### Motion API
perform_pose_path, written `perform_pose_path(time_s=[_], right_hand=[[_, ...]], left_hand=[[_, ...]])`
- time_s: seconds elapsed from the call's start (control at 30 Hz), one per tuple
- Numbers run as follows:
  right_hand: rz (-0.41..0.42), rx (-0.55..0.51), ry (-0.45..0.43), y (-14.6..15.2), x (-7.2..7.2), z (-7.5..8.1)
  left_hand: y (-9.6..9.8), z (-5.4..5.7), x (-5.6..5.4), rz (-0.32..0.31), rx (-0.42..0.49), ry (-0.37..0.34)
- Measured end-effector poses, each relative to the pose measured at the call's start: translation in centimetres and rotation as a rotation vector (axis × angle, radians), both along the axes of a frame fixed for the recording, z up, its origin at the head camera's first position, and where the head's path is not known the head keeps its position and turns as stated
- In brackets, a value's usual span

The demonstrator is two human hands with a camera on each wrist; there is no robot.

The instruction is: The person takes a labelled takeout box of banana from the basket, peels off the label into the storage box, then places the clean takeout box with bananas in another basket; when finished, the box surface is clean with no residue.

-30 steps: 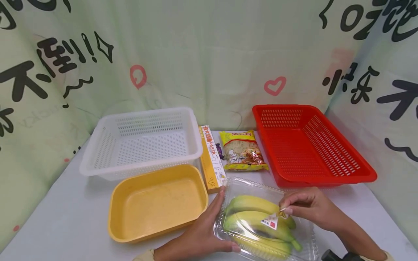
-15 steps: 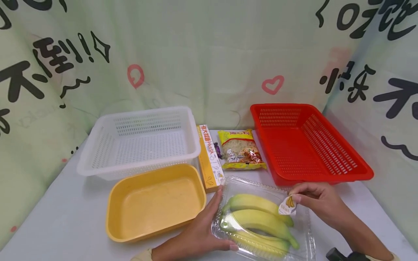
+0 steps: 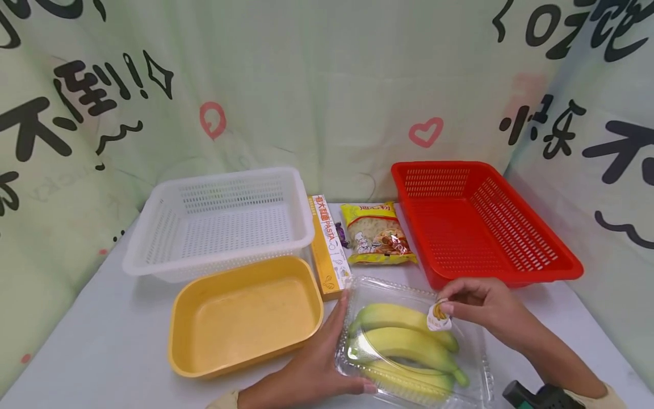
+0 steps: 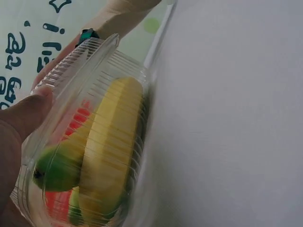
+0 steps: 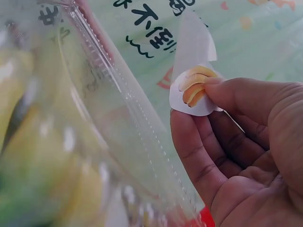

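A clear plastic clamshell container (image 3: pixel 476 363) holding yellow-green bananas (image 3: pixel 409 343) sits at the front of the table. Its left end is held by my left hand (image 3: pixel 317 358), the thumb on the near edge and the fingers along the side. My right hand (image 3: pixel 485 312) pinches a small white sticker (image 3: pixel 438 321) with a banana picture, above the container's right part. In the right wrist view the sticker (image 5: pixel 194 94) lies between thumb and fingers, with a pale flap sticking up behind it. The left wrist view shows bananas (image 4: pixel 111 146) through the container's ribbed wall.
Left of the container stands a yellow tub (image 3: pixel 245 318), with a white perforated basket (image 3: pixel 225 227) behind it. A pasta box (image 3: pixel 329 250), a yellow noodle packet (image 3: pixel 378 236) and a small purple item (image 3: pixel 342 236) lie behind. A red basket (image 3: pixel 480 227) stands back right.
The sticker, earlier over the bananas with its printed label showing, was lifted to the right and has come back slightly left in my right hand. My left hand keeps its hold on the container.
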State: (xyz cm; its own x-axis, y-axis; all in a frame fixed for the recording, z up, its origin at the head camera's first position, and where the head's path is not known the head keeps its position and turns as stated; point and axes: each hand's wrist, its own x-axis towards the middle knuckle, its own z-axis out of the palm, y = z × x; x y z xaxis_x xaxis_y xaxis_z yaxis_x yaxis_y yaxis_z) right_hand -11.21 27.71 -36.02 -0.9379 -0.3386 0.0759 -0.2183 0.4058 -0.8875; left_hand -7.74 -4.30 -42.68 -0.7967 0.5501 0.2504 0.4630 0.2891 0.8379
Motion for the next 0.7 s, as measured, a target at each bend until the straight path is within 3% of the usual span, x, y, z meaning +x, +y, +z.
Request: perform_pose_path(time_s=[0.3, 0.53, 0.7], right_hand=[[0.025, 0.007, -0.024, -1.9, -0.3, 1.4], [0.025, 0.027, -0.017, -2.7, -0.5, 2.0], [0.044, 0.018, -0.032, -3.3, -0.8, 2.4]], left_hand=[[-0.2, 1.1, 0.9, 0.007, -0.068, 0.058], [-0.6, 1.9, 1.0, 0.005, -0.066, -0.013], [-0.9, 2.1, 1.0, -0.002, -0.070, 0.013]])
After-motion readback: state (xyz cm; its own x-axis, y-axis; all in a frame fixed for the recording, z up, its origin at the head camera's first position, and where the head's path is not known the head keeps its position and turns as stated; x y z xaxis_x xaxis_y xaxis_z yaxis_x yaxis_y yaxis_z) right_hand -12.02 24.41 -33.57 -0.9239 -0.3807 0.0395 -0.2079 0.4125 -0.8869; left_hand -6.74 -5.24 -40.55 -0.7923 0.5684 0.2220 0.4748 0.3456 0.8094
